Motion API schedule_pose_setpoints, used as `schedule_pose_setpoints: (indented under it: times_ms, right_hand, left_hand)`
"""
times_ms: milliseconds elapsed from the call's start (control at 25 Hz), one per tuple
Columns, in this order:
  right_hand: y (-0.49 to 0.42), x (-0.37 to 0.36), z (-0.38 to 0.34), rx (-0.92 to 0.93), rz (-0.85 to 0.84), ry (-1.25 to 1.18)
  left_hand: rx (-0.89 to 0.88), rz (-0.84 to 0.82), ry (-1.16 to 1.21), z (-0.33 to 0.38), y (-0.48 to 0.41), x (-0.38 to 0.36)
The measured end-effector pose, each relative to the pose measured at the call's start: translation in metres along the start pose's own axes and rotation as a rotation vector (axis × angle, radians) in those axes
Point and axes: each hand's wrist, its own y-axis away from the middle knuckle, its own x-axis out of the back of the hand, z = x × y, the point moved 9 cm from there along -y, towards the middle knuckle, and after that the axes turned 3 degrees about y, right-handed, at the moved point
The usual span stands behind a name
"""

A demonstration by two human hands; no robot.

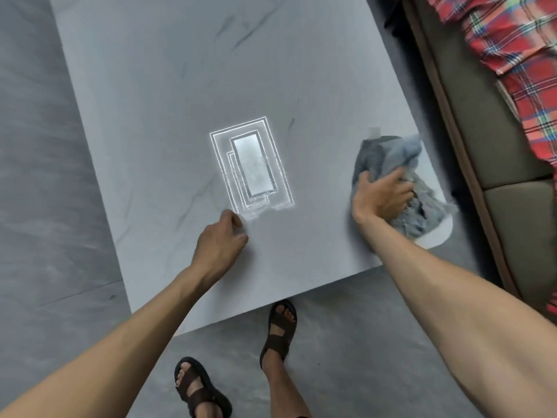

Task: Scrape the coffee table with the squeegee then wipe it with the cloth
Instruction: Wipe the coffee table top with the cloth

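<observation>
At the near right corner of the grey veined counter (150, 116), the right hand (382, 197) grips a crumpled blue-grey cloth (388, 158). Its fingers (401, 188) are curled into the folds and the thumb lies along the cloth's left side. The cloth rests on the counter, bunched under and around the hand, and its ragged edge reaches almost to the counter's right edge. A pale patch (437, 236) shows on the surface just beside it, at the corner.

The left hand (220, 239) is on the counter nearer the middle of the front edge, well apart from the cloth. Its fingers (238, 220) are curled under and hold nothing. Just beyond its knuckles lies a bright rectangular reflection (253, 164) made of nested outlines.

The person stands at the counter's front edge in brown sandals (278, 330) on a grey floor (36, 176). To the right, a sofa (512, 164) with olive cushions runs alongside the counter, and a red plaid blanket (518, 55) lies over it.
</observation>
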Motion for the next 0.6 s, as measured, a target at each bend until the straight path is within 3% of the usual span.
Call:
schedule_pose_setpoints:
  times_ms: [120, 280, 400, 440, 520, 600]
  right_hand:
    - [0.071, -0.025, -0.082, 0.364, -0.081, 0.065]
    - [0.244, -0.057, -0.157, 1.098, -0.344, 0.017]
    - [0.348, -0.056, -0.115, 1.835, -0.560, 0.091]
    - [0.343, -0.051, -0.092, 1.964, -0.581, 0.122]
    - [0.292, -0.042, -0.060, 1.930, -0.552, 0.155]
    - [0.212, -0.030, -0.028, 1.517, -0.469, 0.133]
  left_hand:
    - [0.097, 0.209, 0.157, -0.041, 0.009, 0.041]
    - [0.232, 0.378, 0.170, -0.103, 0.032, 0.076]
    - [0.264, 0.426, 0.141, -0.132, 0.050, 0.082]
    - [0.269, 0.407, 0.138, -0.139, 0.055, 0.078]
    - [0.267, 0.349, 0.154, -0.151, 0.066, 0.066]
    - [0.244, 0.311, 0.171, -0.158, 0.077, 0.055]
